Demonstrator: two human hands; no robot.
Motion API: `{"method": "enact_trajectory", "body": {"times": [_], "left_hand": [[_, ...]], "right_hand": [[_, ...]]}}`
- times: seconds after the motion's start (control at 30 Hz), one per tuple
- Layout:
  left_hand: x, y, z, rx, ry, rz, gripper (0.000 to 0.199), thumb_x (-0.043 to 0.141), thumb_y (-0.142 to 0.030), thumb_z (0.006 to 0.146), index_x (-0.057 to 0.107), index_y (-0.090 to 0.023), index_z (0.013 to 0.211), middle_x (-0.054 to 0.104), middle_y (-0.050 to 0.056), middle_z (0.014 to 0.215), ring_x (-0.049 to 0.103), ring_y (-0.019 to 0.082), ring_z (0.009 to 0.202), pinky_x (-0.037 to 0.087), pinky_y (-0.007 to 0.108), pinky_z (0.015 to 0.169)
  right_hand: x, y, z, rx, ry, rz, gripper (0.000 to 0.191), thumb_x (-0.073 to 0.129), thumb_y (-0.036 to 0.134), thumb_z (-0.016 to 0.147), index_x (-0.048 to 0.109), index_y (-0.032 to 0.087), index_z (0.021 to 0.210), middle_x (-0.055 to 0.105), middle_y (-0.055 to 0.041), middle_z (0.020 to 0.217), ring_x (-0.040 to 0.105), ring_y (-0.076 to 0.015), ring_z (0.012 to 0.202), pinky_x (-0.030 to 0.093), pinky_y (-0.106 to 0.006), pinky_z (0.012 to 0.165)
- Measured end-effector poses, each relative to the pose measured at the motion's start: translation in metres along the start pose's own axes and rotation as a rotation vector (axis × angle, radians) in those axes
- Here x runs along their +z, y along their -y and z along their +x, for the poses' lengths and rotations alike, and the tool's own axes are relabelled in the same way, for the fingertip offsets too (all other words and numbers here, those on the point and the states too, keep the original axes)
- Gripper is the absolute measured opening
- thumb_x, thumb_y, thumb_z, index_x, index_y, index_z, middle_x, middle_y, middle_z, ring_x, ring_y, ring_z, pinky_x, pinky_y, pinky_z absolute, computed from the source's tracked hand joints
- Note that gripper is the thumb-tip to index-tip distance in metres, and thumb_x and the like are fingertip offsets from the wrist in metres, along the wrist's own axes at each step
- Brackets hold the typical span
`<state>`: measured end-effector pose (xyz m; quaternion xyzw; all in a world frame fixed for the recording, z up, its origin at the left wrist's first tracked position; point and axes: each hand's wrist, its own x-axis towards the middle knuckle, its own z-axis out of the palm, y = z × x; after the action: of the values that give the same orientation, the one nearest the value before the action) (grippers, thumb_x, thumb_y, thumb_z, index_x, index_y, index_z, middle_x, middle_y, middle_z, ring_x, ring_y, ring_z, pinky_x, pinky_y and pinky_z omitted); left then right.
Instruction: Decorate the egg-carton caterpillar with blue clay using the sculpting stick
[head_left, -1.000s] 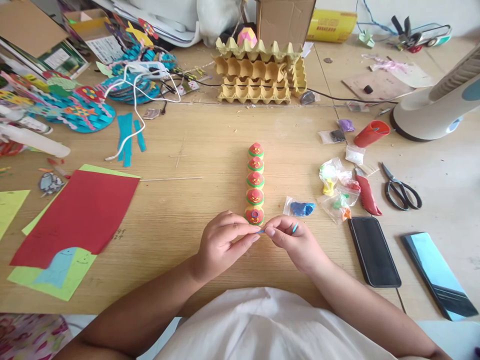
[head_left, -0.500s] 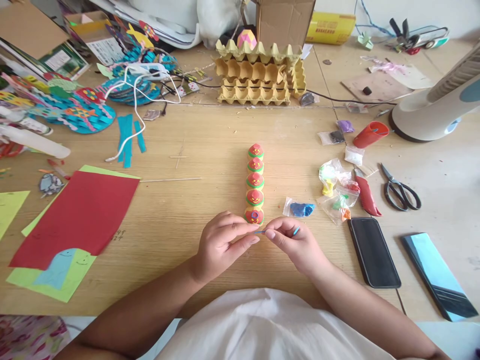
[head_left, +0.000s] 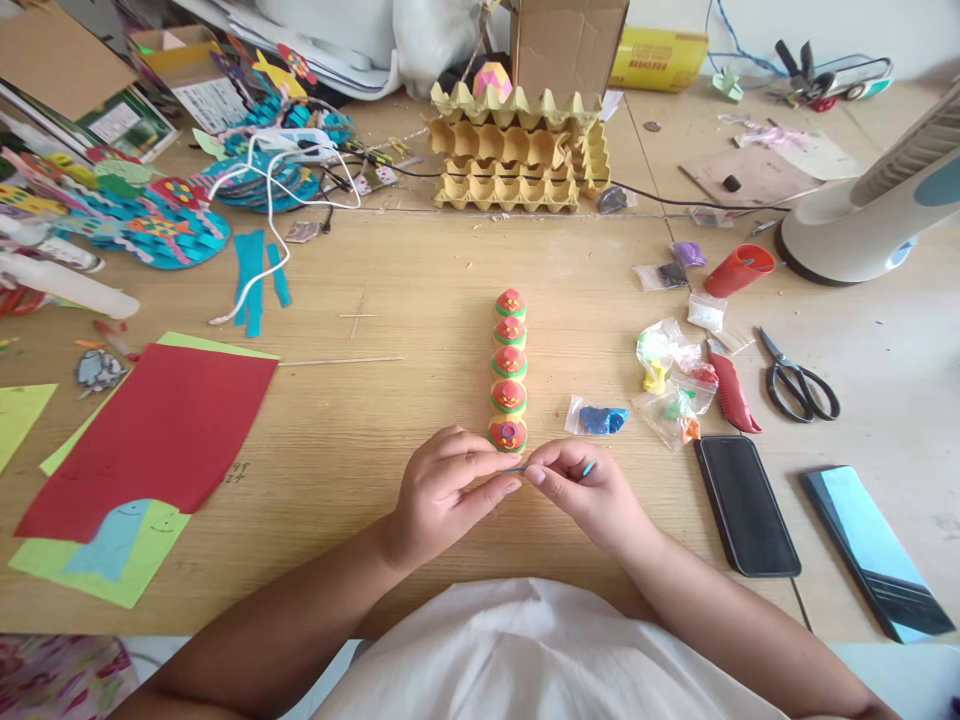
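A column of red, green and yellow cups (head_left: 510, 365) with small smiling faces stands in front of me; the nearest one bears a small blue ring (head_left: 508, 432). Just below it, a thin blue strand (head_left: 514, 470) spans the gap between my hands. My left hand (head_left: 457, 485) has its thumb and forefinger around the strand's left end. My right hand (head_left: 581, 490) pinches the other end, and a light blue tip (head_left: 589, 467) sticks out between its fingers. To the right lies a bag of blue clay (head_left: 604, 419).
Egg cartons (head_left: 510, 185) stand at the back. Red paper (head_left: 157, 430) lies left. At right are clay bags (head_left: 675, 385), a red cutter (head_left: 733, 390), scissors (head_left: 801, 388), a phone (head_left: 748, 505), a red cup (head_left: 741, 270) and a white device (head_left: 840, 235).
The hands have barely moved; the right hand's fingertips are slightly lower and further left, nearer the left hand's fingertips. The whole view has shifted very slightly.
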<state>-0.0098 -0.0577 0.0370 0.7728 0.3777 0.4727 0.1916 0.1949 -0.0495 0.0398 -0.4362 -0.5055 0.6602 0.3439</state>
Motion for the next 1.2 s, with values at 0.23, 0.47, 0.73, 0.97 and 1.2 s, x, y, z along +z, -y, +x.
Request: {"method": "enact_trajectory", "body": {"times": [0.23, 0.47, 0.73, 0.97, 1.2], "left_hand": [[-0.0004, -0.001, 0.0008, 0.002, -0.008, 0.007, 0.013, 0.076, -0.013, 0.09, 0.075, -0.02, 0.102, 0.075, 0.001, 0.083, 0.064, 0.012, 0.07, 0.052, 0.027, 0.068], [-0.0029, -0.0039, 0.0024, -0.003, -0.005, 0.021, 0.011, 0.074, -0.013, 0.092, 0.075, -0.021, 0.099, 0.075, 0.001, 0.081, 0.064, 0.013, 0.07, 0.053, 0.027, 0.068], [-0.0011, -0.0006, 0.0002, 0.032, -0.005, 0.034, 0.018, 0.077, -0.018, 0.091, 0.074, -0.02, 0.108, 0.076, 0.003, 0.088, 0.065, 0.014, 0.074, 0.054, 0.028, 0.071], [-0.0016, -0.0009, 0.0007, 0.025, 0.0, 0.04, 0.017, 0.075, -0.025, 0.093, 0.075, -0.022, 0.11, 0.077, 0.003, 0.089, 0.067, 0.015, 0.074, 0.056, 0.029, 0.071], [-0.0014, -0.0032, 0.0017, 0.005, 0.001, 0.014, 0.013, 0.073, -0.017, 0.093, 0.076, -0.023, 0.104, 0.076, 0.001, 0.083, 0.065, 0.013, 0.071, 0.053, 0.027, 0.069]], "right_hand": [[-0.0025, 0.0033, 0.0003, -0.027, 0.026, -0.065, 0.048, 0.071, 0.064, 0.088, 0.073, 0.018, 0.077, 0.062, -0.0015, 0.068, 0.049, -0.0137, 0.063, 0.04, -0.027, 0.058], [-0.003, -0.0012, -0.0001, 0.019, 0.051, -0.038, 0.046, 0.073, 0.066, 0.085, 0.079, 0.02, 0.088, 0.068, -0.0038, 0.075, 0.056, -0.0165, 0.069, 0.044, -0.029, 0.063], [-0.0005, -0.0014, -0.0002, 0.014, -0.009, 0.005, 0.043, 0.078, 0.062, 0.082, 0.076, 0.019, 0.082, 0.069, -0.0031, 0.074, 0.054, -0.0135, 0.064, 0.043, -0.026, 0.06], [-0.0013, 0.0004, -0.0007, -0.043, -0.008, -0.072, 0.042, 0.073, 0.06, 0.088, 0.075, 0.019, 0.078, 0.069, -0.0037, 0.069, 0.052, -0.0139, 0.061, 0.042, -0.027, 0.056], [-0.0006, 0.002, -0.0034, -0.075, 0.023, -0.14, 0.045, 0.07, 0.061, 0.09, 0.077, 0.018, 0.077, 0.069, -0.0052, 0.07, 0.054, -0.0158, 0.063, 0.043, -0.028, 0.058]]}}
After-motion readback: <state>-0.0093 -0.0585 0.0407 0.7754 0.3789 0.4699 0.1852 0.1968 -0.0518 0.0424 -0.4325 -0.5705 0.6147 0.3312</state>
